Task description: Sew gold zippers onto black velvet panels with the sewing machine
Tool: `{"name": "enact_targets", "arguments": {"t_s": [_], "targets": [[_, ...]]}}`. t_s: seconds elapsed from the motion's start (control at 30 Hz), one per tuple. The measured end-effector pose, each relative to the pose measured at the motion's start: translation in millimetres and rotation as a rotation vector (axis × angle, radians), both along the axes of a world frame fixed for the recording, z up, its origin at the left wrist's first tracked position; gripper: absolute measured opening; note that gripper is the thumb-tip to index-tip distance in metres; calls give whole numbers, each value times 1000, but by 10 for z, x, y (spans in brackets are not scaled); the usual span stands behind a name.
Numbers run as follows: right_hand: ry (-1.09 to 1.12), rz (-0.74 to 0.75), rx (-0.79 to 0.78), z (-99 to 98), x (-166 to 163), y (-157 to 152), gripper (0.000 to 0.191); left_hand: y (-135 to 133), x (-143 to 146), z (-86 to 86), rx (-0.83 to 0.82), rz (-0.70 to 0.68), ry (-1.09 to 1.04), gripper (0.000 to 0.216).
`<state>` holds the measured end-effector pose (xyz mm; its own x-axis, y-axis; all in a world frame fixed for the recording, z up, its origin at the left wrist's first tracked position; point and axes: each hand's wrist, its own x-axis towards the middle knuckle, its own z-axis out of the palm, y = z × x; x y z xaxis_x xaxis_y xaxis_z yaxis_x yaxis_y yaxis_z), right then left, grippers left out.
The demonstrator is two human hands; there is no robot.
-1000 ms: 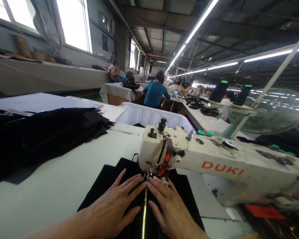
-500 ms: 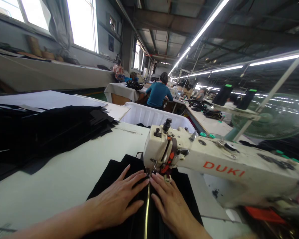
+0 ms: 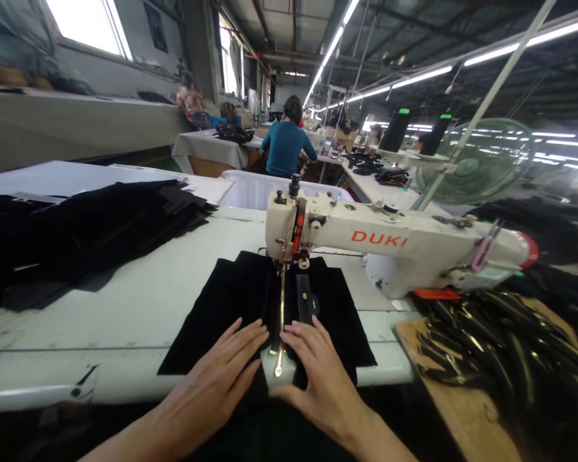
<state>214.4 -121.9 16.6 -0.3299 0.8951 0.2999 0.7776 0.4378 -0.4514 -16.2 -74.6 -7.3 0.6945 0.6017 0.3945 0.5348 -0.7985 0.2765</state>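
Black fabric [image 3: 241, 289] lies under the head of a white sewing machine [image 3: 327, 224]. A gold-toothed zipper [image 3: 282, 301] runs down its middle from the needle area, with a gold zipper pull [image 3: 278, 366] at the near end. My left hand [image 3: 216, 366] rests on the fabric left of the zipper, fingers stretched out. Across from it, my right hand [image 3: 318, 366] lies with fingers extended beside the zipper and its thumb apart. A small dark zipped piece with a label [image 3: 308, 298] shows on the fabric right of the zipper.
A stack of black fabric pieces [image 3: 91, 231] lies on the table at left. Many gold-toothed zippers [image 3: 501, 359] are heaped on a wooden board [image 3: 467, 410] at right. Behind the machine stands a white bin [image 3: 250, 186]; beyond it sits a person in a blue top [image 3: 287, 147].
Both hands have drawn back from the needle area toward the near edge of the table. My view has tilted down and shifted right, showing the zipper pull and the zipper heap.
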Motion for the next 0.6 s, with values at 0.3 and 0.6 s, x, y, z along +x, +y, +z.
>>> {"name": "enact_targets", "arguments": {"t_s": [0.3, 0.6], "targets": [[-206, 90, 81, 9, -68, -91, 52, 6, -44, 65, -84, 21, 19, 62], [56, -59, 99, -106, -112, -106, 34, -40, 98, -12, 44, -5, -95, 48]]}}
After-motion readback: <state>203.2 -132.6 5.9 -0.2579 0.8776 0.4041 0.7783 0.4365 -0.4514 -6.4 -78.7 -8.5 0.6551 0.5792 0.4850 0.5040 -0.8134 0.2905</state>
